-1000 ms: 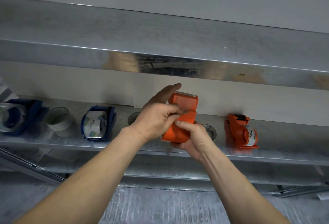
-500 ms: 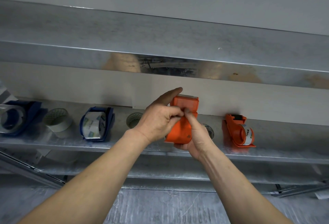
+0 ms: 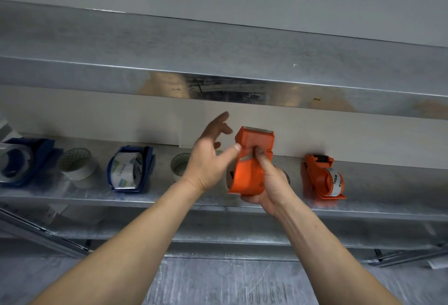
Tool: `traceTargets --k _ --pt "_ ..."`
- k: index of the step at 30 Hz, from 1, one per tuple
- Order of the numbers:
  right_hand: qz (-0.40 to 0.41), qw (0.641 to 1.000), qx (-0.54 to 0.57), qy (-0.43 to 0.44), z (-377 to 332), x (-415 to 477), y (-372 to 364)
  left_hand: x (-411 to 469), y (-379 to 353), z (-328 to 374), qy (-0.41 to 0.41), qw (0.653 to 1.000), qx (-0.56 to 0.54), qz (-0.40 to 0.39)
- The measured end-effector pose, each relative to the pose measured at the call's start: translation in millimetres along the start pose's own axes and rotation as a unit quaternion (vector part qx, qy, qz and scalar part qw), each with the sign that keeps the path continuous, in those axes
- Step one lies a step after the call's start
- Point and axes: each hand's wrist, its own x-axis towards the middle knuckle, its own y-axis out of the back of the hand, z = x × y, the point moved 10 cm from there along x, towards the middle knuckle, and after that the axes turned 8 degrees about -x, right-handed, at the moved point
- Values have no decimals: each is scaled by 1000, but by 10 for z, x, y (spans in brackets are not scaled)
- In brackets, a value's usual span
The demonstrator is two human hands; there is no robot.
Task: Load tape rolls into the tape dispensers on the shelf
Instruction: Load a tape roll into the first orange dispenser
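Gripping an orange dispenser (image 3: 251,176) in my right hand (image 3: 270,184), left hand (image 3: 209,159) spread; the blue dispenser (image 3: 146,159) on the shelf (image 3: 194,200) holds a roll (image 3: 123,173).

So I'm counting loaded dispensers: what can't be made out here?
All in the head view:
Inside of the held orange dispenser: covered by its own shell and the right hand.
The loose tape roll mid-shelf: partly behind the left hand.
The far-left blue dispenser: cut by the frame edge.

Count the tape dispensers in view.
4: far-left blue dispenser, second blue dispenser, held orange dispenser in the right hand, shelved orange dispenser at right. More may lie off-frame left.
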Motion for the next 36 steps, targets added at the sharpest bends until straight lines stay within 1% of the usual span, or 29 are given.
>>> traceTargets --k 2,3,5,6,8,10,13,18,26,32,36 --pt "-10 1000 -4 0 -18 6 18 26 122 -243 94 991 -80 60" --pt "-16 1000 -6 0 -25 6 16 30 139 -376 137 985 -85 65" --pt "-34 999 -4 0 -54 -16 -30 -12 83 -580 214 973 -77 27" --pt "-45 999 -2 1 -70 -33 -61 -56 36 -666 251 964 -91 5" --pt "-67 998 1 4 -94 -53 -119 -118 -42 -766 294 948 -117 -27" --pt "-86 996 3 7 -112 -64 -149 -125 -73 -789 301 945 -119 -45" --pt "-116 993 18 7 -119 -73 -185 -152 -80 -811 310 944 -107 -48" --pt "-166 986 20 1 -136 -100 -264 -188 -90 -785 306 942 -131 -47" --pt "-226 974 13 -8 -206 -168 -351 -248 -19 -832 322 920 -222 -30" --pt "-257 966 3 7 -233 -217 -460 -219 -76 -716 275 912 -297 -62" --pt "-268 963 11 6 -250 -256 -503 -241 -103 -663 266 905 -321 -82"
